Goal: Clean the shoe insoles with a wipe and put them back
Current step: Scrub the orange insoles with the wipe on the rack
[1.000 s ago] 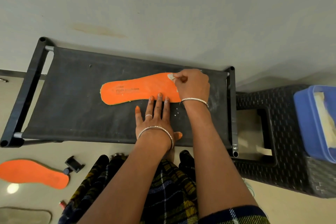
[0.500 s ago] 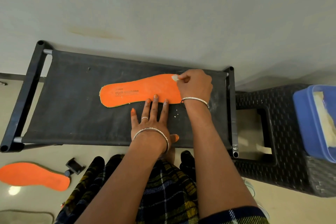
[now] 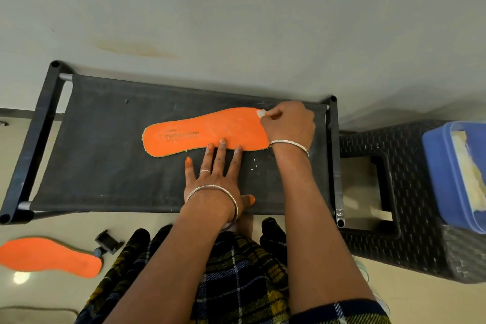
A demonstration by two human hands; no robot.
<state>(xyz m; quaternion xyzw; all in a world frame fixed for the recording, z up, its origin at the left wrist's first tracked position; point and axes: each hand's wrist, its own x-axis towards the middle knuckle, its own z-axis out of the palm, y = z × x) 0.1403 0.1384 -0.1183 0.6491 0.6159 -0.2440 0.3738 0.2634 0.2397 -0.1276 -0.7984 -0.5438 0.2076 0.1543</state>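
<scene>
The orange insole (image 3: 200,131) lies lengthwise along the black rack (image 3: 105,166), toe toward its far right corner. There the right grip (image 3: 289,123) pinches a small wipe (image 3: 261,113) against the toe, so the insole's remaining length runs leftward. The left grip (image 3: 213,179), flat and released, pins the insole's near edge.

Blk rack (image 3: 39,139) by grey wall (image 3: 263,21) (stained).

Black fabric rack (image 3: 105,152) beside wicker stool (image 3: 420,244)
</scene>
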